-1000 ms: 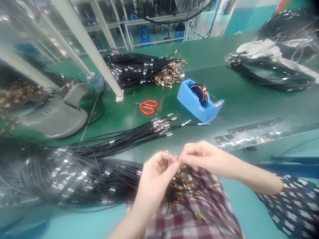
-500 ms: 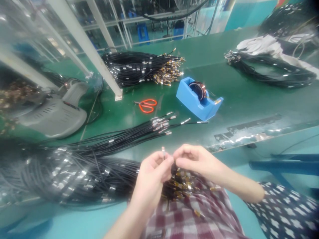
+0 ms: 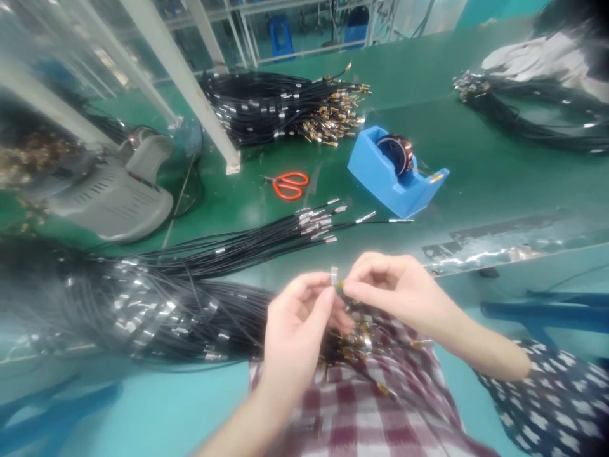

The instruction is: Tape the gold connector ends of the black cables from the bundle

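The left hand has its thumb and forefinger pinched together on a small silver sleeve, held upright just in front of the near edge of the table. Facing it, the right hand has its fingertips closed on a cable end with a gold tip. The tip sits right under the sleeve, but it is too small to tell whether it has entered the sleeve. Directly beneath both hands, a lap bundle of black cables with gold connectors lies across a red-checked cloth. It runs off to the left into a thick heap of cables banded with silver, which hangs over the table's near-left edge. Just beyond the hands, on the table near its front edge, a fan of cables lies with its silver tips pointing right. Past that, orange scissors lie flat. To their right is a blue tape dispenser, the only holder in sight, with an amber tape roll standing on edge in its cradle. Farther back, a coil of cables spreads its gold ends towards the dispenser. A white post slants down to the table beside the coil, and a grey device sits at the left edge. Near the far-right corner, more black cables lie beside a white cloth.
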`<state>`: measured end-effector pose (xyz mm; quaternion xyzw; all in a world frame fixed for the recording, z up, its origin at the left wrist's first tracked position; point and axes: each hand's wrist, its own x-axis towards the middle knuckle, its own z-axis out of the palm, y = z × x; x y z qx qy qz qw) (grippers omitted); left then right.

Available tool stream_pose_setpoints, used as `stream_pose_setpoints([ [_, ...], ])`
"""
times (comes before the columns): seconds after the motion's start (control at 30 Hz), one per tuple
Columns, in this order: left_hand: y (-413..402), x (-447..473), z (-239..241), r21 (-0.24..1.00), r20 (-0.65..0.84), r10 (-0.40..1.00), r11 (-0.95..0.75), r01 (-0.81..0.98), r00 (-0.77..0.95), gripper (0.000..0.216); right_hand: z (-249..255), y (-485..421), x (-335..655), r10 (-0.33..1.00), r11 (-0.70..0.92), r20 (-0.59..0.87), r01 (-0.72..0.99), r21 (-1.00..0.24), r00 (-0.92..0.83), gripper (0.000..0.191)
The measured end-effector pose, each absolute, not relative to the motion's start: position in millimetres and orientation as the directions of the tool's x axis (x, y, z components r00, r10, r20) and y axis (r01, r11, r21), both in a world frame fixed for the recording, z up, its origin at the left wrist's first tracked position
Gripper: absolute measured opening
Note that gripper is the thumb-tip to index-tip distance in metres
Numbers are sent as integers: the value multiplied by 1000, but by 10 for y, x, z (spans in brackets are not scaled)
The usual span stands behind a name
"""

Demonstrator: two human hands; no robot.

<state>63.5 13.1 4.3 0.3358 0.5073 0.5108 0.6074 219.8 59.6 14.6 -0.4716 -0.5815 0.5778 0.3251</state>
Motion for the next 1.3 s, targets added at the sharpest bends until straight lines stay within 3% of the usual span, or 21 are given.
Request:
stream_pose_setpoints([
  [0.9,146,620,8,913,-287,958,267,-309,-18,9,165,579,2110,908,-188,-234,161,-969,-348,12],
  [1.13,179,582,41,804,-400,912,398,-441,94,8,150,593,2125,907,-184,-237,179,-966,-349,11],
  [1.3,191,592,39,775,-429,890,451,-442,155,13,131,618,2144,917,-136,-200,201,-970,-345,13],
])
